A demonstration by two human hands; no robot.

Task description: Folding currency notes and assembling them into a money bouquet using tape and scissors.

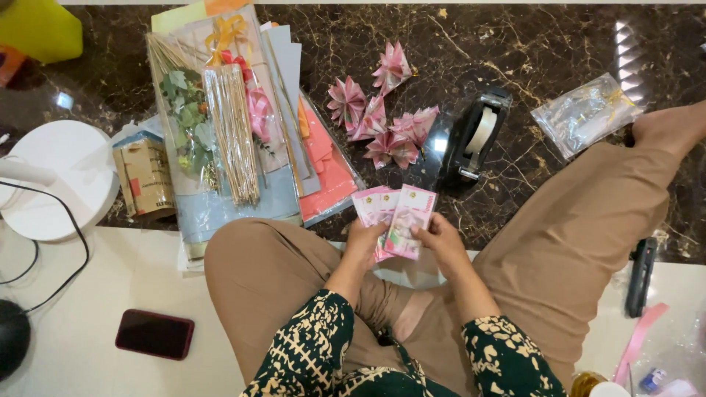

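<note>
Dark marble floor, person seated cross-legged: left hand (365,242) and right hand (440,239), fingers closed on fanned pink paper banknotes (393,217) above lap, sorting; folded pink paper flowers (382,121) at twelve o'clock.

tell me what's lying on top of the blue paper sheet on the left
On the blue paper sheet lie a clear-wrapped bundle of wooden sticks and green leaf sprigs. Pink and red sheets overlap its right edge. Anything beneath is hidden.
</note>
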